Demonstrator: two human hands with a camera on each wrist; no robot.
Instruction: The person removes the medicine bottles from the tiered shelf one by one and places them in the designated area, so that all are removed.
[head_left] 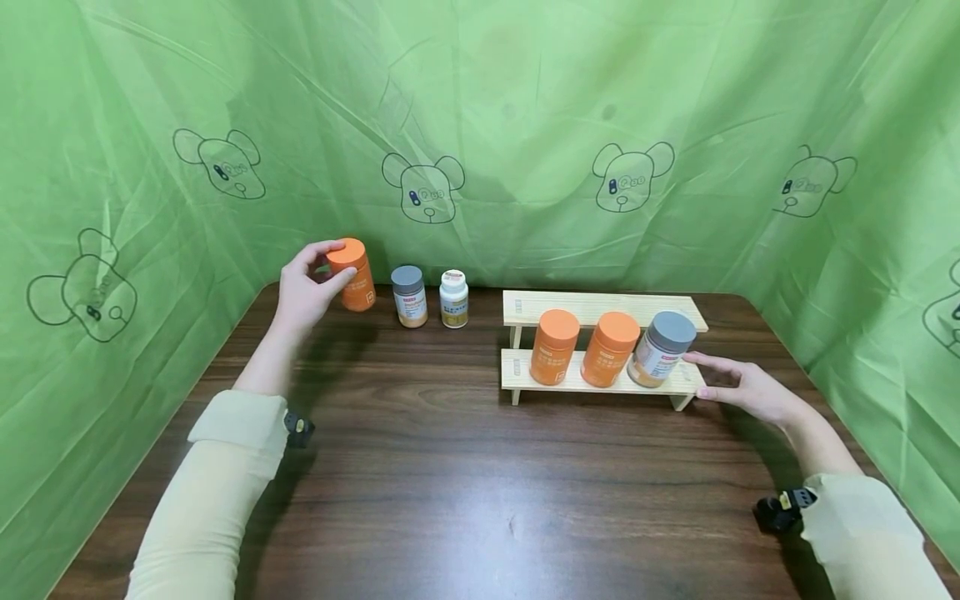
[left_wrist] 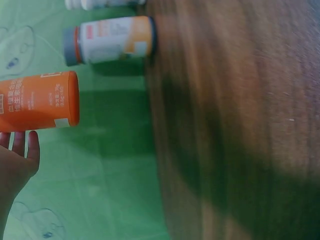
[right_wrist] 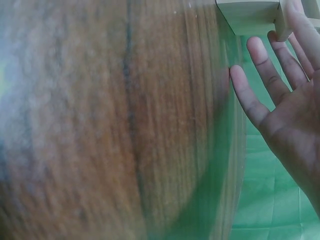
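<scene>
My left hand [head_left: 306,287] grips an orange jar [head_left: 358,283] with an orange lid, thumb on one side and fingers at its top and far side. In the left wrist view the base of that jar [left_wrist: 40,100] hangs apart from the tabletop. At the right end of a two-tier wooden rack [head_left: 517,367] is my right hand [head_left: 757,392], its fingertips at the lower shelf's end. In the right wrist view its fingers [right_wrist: 260,52] are spread and loosely extended. On the lower shelf stand two orange jars [head_left: 553,354] [head_left: 609,354] and a grey-lidded jar [head_left: 656,358].
To the right of the held jar, another grey-lidded jar [head_left: 410,300] and a small white bottle [head_left: 453,302] stand near the table's back edge. The rack's upper shelf [head_left: 600,304] is bare. Green cloth [head_left: 510,100] hangs around the dark wooden table [head_left: 420,467].
</scene>
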